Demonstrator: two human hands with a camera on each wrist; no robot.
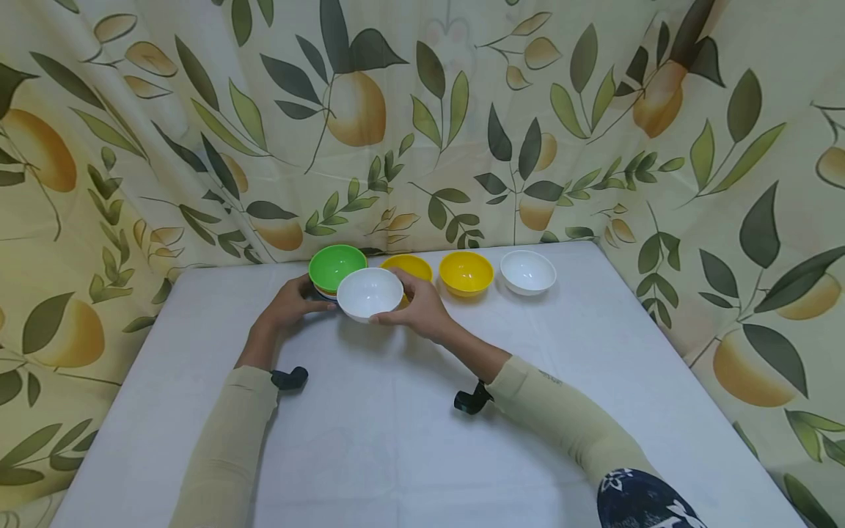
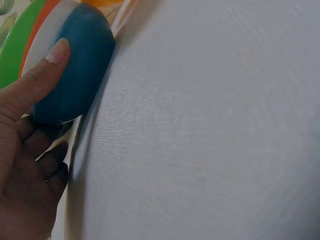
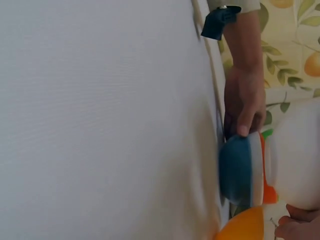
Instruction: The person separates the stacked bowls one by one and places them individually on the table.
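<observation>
My left hand (image 1: 290, 302) holds a stack of nested bowls at the back left of the table, its thumb against the blue bowl (image 2: 82, 70) at the bottom. White and orange rims show above the blue, and a green bowl (image 1: 337, 264) tops the stack. My right hand (image 1: 424, 309) grips a white bowl (image 1: 370, 295) by its side, thumb in front. That bowl is upright and raised off the table, just in front and to the right of the stack. It partly hides the stack in the head view.
Behind my right hand stands a yellow bowl (image 1: 409, 265), partly covered. Another yellow bowl (image 1: 466, 273) and a white bowl (image 1: 528, 273) continue the row to the right. They stand on a white-covered table (image 1: 370, 440), with a fruit-patterned curtain (image 1: 449, 183) behind its back edge.
</observation>
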